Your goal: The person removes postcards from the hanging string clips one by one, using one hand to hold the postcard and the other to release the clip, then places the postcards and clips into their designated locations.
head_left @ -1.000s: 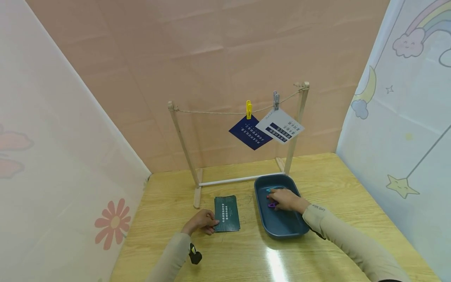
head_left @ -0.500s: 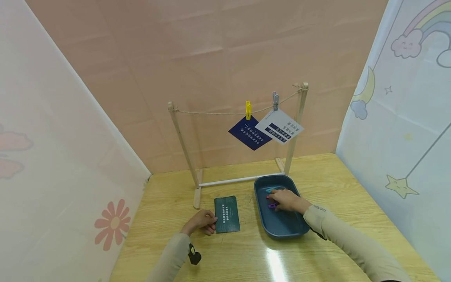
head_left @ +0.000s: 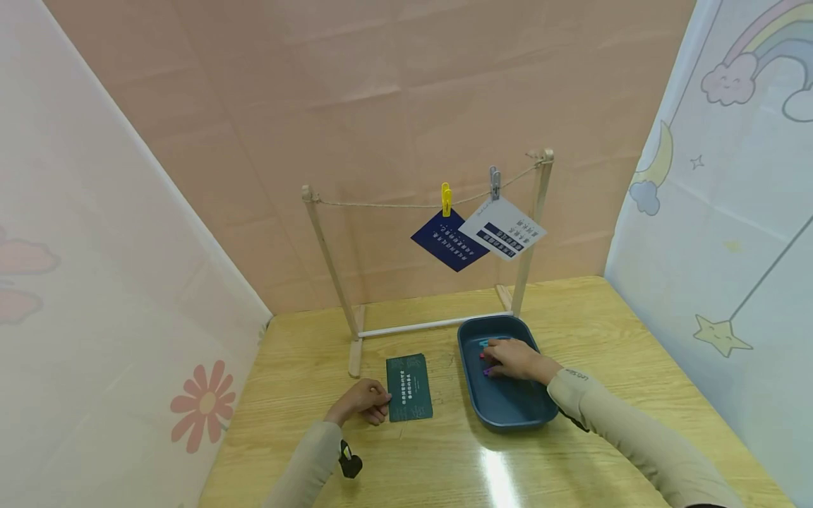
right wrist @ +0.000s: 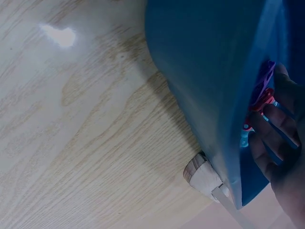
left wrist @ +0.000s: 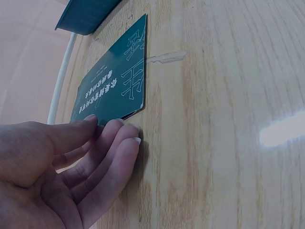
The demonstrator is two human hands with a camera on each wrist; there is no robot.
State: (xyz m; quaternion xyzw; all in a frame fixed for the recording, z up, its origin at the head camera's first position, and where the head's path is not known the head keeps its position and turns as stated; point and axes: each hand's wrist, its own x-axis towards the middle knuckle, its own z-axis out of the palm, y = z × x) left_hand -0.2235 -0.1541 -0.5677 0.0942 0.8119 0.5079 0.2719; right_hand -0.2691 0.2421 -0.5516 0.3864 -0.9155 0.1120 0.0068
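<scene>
My left hand (head_left: 363, 401) pinches the near left edge of the dark green cards (head_left: 409, 388), thumb on top and fingertips at the edge, as the left wrist view shows. White lettering covers the top card (left wrist: 112, 71); how many lie under it is unclear. My right hand (head_left: 511, 358) reaches into the blue tray (head_left: 513, 420). Its fingers touch small plastic clothespins: a purple clothespin (right wrist: 263, 82) by the thumb, a red clothespin (right wrist: 262, 101) at the fingers and a light blue clothespin (right wrist: 244, 138) beyond. Whether a clothespin is gripped is partly hidden.
Behind stands a wooden frame (head_left: 329, 264) with a string. A yellow clothespin (head_left: 447, 200) holds a navy card (head_left: 441, 241) there, a grey clothespin (head_left: 495, 183) a white card (head_left: 502, 227). A white rod (head_left: 435, 324) joins the frame's feet. Printed cloths border the table (head_left: 591, 339).
The green cards have shifted slightly towards me and now line up more evenly. The purple clothespin has turned or slid a little under my right hand, which stays in the tray.
</scene>
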